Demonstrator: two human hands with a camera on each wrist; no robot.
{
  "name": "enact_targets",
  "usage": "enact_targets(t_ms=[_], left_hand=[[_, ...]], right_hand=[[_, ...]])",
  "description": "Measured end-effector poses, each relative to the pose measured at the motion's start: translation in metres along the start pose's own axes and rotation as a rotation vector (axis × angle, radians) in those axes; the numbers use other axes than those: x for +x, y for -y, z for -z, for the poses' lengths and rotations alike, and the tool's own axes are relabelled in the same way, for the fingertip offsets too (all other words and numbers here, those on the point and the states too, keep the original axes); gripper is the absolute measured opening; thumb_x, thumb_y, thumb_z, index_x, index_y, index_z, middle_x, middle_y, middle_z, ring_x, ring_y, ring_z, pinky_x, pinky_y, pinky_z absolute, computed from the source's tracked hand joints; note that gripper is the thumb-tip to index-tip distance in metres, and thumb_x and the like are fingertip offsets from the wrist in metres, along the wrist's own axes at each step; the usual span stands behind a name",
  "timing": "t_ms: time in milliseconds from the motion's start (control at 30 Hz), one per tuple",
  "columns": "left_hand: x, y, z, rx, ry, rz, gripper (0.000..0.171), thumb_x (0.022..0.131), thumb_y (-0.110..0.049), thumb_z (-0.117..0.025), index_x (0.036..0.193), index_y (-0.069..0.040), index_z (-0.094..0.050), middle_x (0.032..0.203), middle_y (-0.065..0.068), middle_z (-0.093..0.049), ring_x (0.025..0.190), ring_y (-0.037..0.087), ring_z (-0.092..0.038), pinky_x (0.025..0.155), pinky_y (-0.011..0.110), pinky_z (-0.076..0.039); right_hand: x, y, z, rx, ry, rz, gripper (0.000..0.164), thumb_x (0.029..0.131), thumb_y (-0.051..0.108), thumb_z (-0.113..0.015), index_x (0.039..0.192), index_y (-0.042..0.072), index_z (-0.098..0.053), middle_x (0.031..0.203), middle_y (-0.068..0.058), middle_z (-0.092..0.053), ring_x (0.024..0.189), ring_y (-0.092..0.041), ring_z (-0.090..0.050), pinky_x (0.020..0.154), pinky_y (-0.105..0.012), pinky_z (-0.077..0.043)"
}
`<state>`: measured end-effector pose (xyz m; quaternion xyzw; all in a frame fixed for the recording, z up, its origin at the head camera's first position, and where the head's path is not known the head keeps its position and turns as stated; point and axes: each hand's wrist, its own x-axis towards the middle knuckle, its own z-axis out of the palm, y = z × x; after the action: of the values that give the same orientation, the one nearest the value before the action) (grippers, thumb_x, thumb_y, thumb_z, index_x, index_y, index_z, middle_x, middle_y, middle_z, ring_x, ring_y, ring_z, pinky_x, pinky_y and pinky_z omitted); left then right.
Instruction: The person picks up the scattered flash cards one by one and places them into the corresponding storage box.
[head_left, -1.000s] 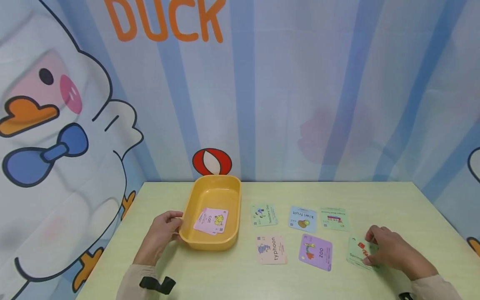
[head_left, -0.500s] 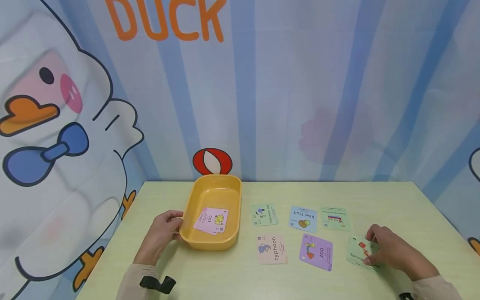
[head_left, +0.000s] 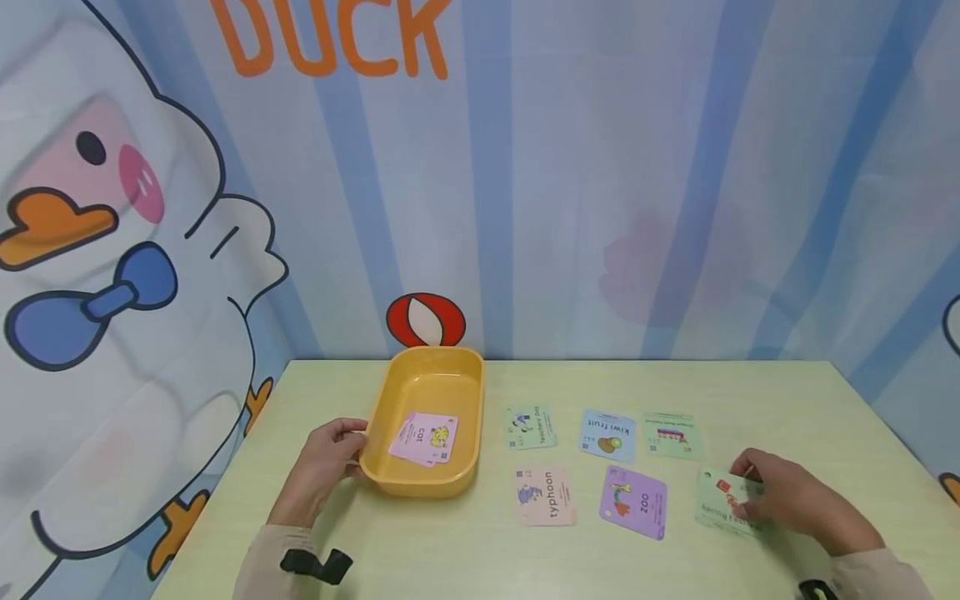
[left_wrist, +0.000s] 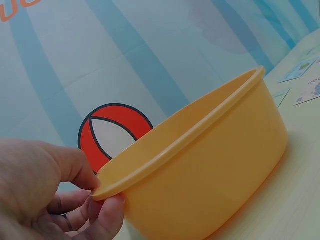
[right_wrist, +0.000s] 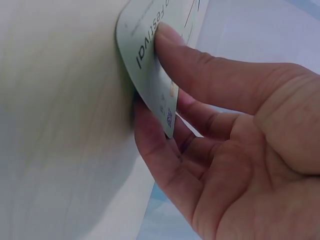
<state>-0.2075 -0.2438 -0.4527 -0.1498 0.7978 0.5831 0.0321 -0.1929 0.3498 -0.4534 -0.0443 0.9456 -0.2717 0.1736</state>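
Observation:
My left hand (head_left: 324, 461) pinches the left rim of a yellow plastic basin (left_wrist: 210, 165), thumb and fingertips on either side of the rim. Inside the basin lie a few overlapping pink cards (head_left: 431, 437), the top one reading "cat". At the right, my right hand (head_left: 783, 498) holds a green flash card (head_left: 718, 500) by its right side. In the right wrist view the thumb presses on the printed face of this card (right_wrist: 145, 65), where "Festival" shows, and fingers reach under its edge. That edge is tilted up from the table.
Two rows of flash cards lie between basin and right hand: a Teachers' Day card (head_left: 529, 427), a kiwi fruit card (head_left: 607, 436), a green boat card (head_left: 673, 436), a typhoon card (head_left: 545, 497) and a zoo card (head_left: 633, 502). A printed curtain (head_left: 555, 183) hangs behind the table (head_left: 450, 554).
The right hand's card has tilted up a little, and more of its face shows beside the thumb. The left hand and basin stay put; the head view has shifted slightly.

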Motion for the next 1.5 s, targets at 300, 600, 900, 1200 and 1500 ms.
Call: enact_targets(t_ms=[300, 600, 900, 1200, 1500], left_hand=[[-0.001, 0.000, -0.001, 0.001, -0.001, 0.004, 0.034, 0.098, -0.012, -0.054, 0.130, 0.000, -0.057, 0.107, 0.014, -0.059, 0.090, 0.023, -0.058, 0.068, 0.029, -0.056], [-0.002, -0.003, 0.000, -0.009, 0.003, 0.001, 0.034, 0.098, -0.011, -0.053, 0.130, 0.001, -0.056, 0.104, 0.013, -0.058, 0.088, 0.022, -0.058, 0.067, 0.028, -0.056], [-0.001, -0.002, 0.000, -0.008, 0.001, 0.004, 0.034, 0.098, -0.011, -0.054, 0.130, 0.001, -0.056, 0.104, 0.013, -0.059, 0.088, 0.022, -0.058, 0.066, 0.028, -0.055], [-0.001, -0.002, 0.000, -0.011, 0.008, 0.000, 0.034, 0.099, -0.011, -0.053, 0.130, 0.001, -0.056, 0.106, 0.014, -0.059, 0.089, 0.022, -0.058, 0.067, 0.029, -0.056], [0.000, -0.001, 0.000, -0.010, 0.002, 0.005, 0.034, 0.099, -0.012, -0.054, 0.130, 0.001, -0.056, 0.106, 0.014, -0.059, 0.090, 0.023, -0.059, 0.068, 0.029, -0.056]], right_hand=[[0.002, -0.002, 0.003, 0.000, -0.003, 0.020, 0.042, 0.083, 0.018, -0.083, 0.111, -0.001, -0.057, 0.110, -0.014, -0.063, 0.100, -0.031, -0.057, 0.081, -0.045, -0.049], [-0.001, -0.001, 0.005, 0.004, -0.014, 0.057, 0.041, 0.083, 0.017, -0.082, 0.111, 0.000, -0.057, 0.111, -0.014, -0.064, 0.104, -0.033, -0.058, 0.082, -0.046, -0.049], [-0.006, 0.005, 0.010, 0.030, -0.010, 0.058, 0.037, 0.087, 0.013, -0.078, 0.113, -0.001, -0.056, 0.107, -0.012, -0.062, 0.099, -0.030, -0.058, 0.077, -0.042, -0.049], [-0.007, -0.001, 0.016, 0.096, 0.021, 0.105, 0.032, 0.090, 0.014, -0.075, 0.110, 0.000, -0.055, 0.122, -0.020, -0.060, 0.120, -0.049, -0.053, 0.083, -0.043, -0.051], [-0.011, -0.001, 0.019, 0.154, 0.028, 0.158, 0.029, 0.093, 0.012, -0.070, 0.113, -0.001, -0.054, 0.113, -0.010, -0.062, 0.107, -0.025, -0.057, 0.075, -0.033, -0.052]])
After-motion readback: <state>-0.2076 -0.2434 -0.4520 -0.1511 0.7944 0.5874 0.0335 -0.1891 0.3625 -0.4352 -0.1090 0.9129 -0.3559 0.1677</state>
